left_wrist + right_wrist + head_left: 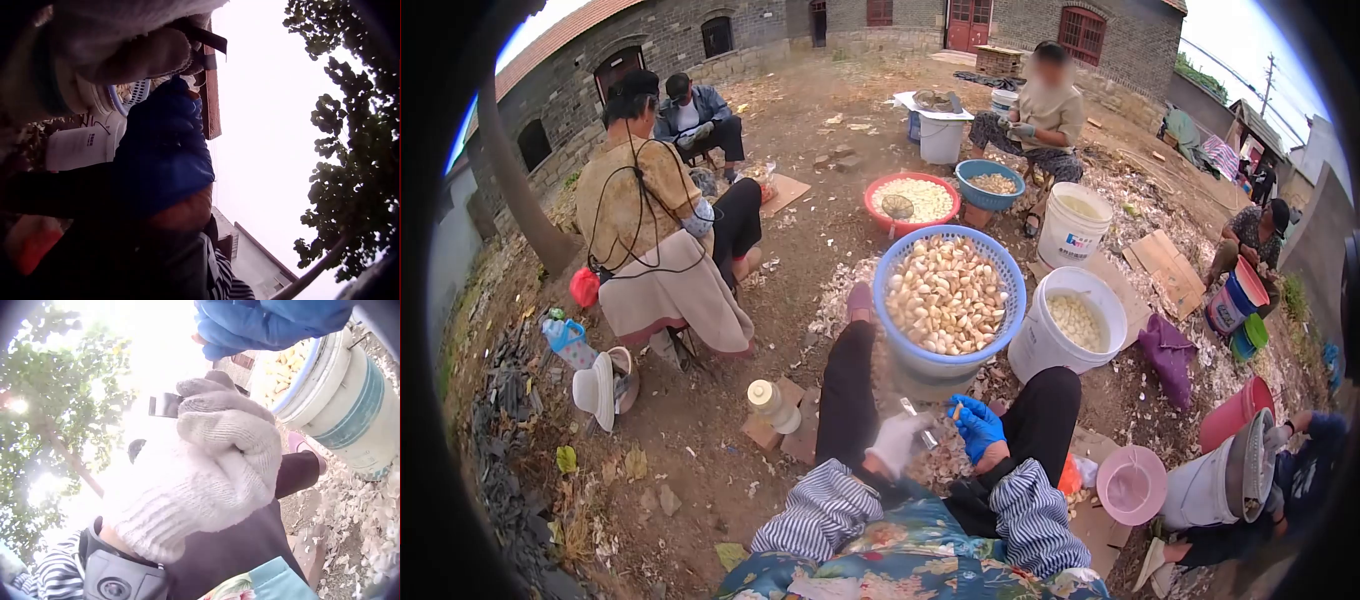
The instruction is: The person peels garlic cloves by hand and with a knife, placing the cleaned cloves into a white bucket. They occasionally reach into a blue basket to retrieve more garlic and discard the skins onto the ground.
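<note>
My left hand (892,446), in a white knit glove, grips a small knife (929,438); its short flat blade sticks out of the fist in the right wrist view. A blue glove covers my right hand (980,430), whose fingers pinch a garlic clove (957,410). Both hands are close together above my lap, the blade pointing up beside the clove. Just beyond them, a blue basket (884,285) heaped with garlic cloves (950,295) sits on a bucket. To its right stands a white bucket (1030,345) holding pale peeled cloves (1075,320).
A red basin (872,208) of cloves and a blue basin (965,190) stand farther out. A bottle (768,402) is at my left, a pink basin (1132,485) at my right. Several people sit around the yard. Garlic skins litter the ground.
</note>
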The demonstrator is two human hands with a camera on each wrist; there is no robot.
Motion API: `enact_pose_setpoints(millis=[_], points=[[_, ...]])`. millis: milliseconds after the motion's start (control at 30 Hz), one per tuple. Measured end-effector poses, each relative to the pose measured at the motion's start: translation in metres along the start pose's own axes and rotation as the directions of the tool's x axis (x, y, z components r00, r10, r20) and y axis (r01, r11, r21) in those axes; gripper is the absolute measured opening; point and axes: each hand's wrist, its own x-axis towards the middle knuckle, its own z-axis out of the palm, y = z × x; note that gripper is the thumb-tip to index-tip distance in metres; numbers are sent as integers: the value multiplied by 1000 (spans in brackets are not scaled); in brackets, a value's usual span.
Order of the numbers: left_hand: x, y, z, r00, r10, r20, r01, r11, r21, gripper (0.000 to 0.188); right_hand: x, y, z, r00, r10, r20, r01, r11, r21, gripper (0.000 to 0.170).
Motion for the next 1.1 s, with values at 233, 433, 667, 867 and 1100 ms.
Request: enact_pose_setpoints(millis=[233, 433, 667, 867, 1100], points=[[10, 8, -12, 971, 158, -181, -123, 974, 191, 26, 6, 23, -13, 984, 170, -44, -171, 985, -8, 31], [28, -14, -20, 935, 347, -76, -334, 931, 147, 20, 23, 43, -9, 967, 256, -17, -256, 967, -2, 29], [33, -18, -14, 952, 304, -45, -289, 936, 202, 21, 16, 39, -6, 977, 191, -93, -198, 978, -68, 31], [28, -2, -23, 980, 176, -92, -173, 984, 43, 23, 14, 29, -2, 989, 120, -81, -134, 970, -203, 35], [18, 5, -10, 985, 175, 4, -174, 977, 121, 29, 11, 21, 3, 990, 123, -70, -129, 987, -97, 31]])
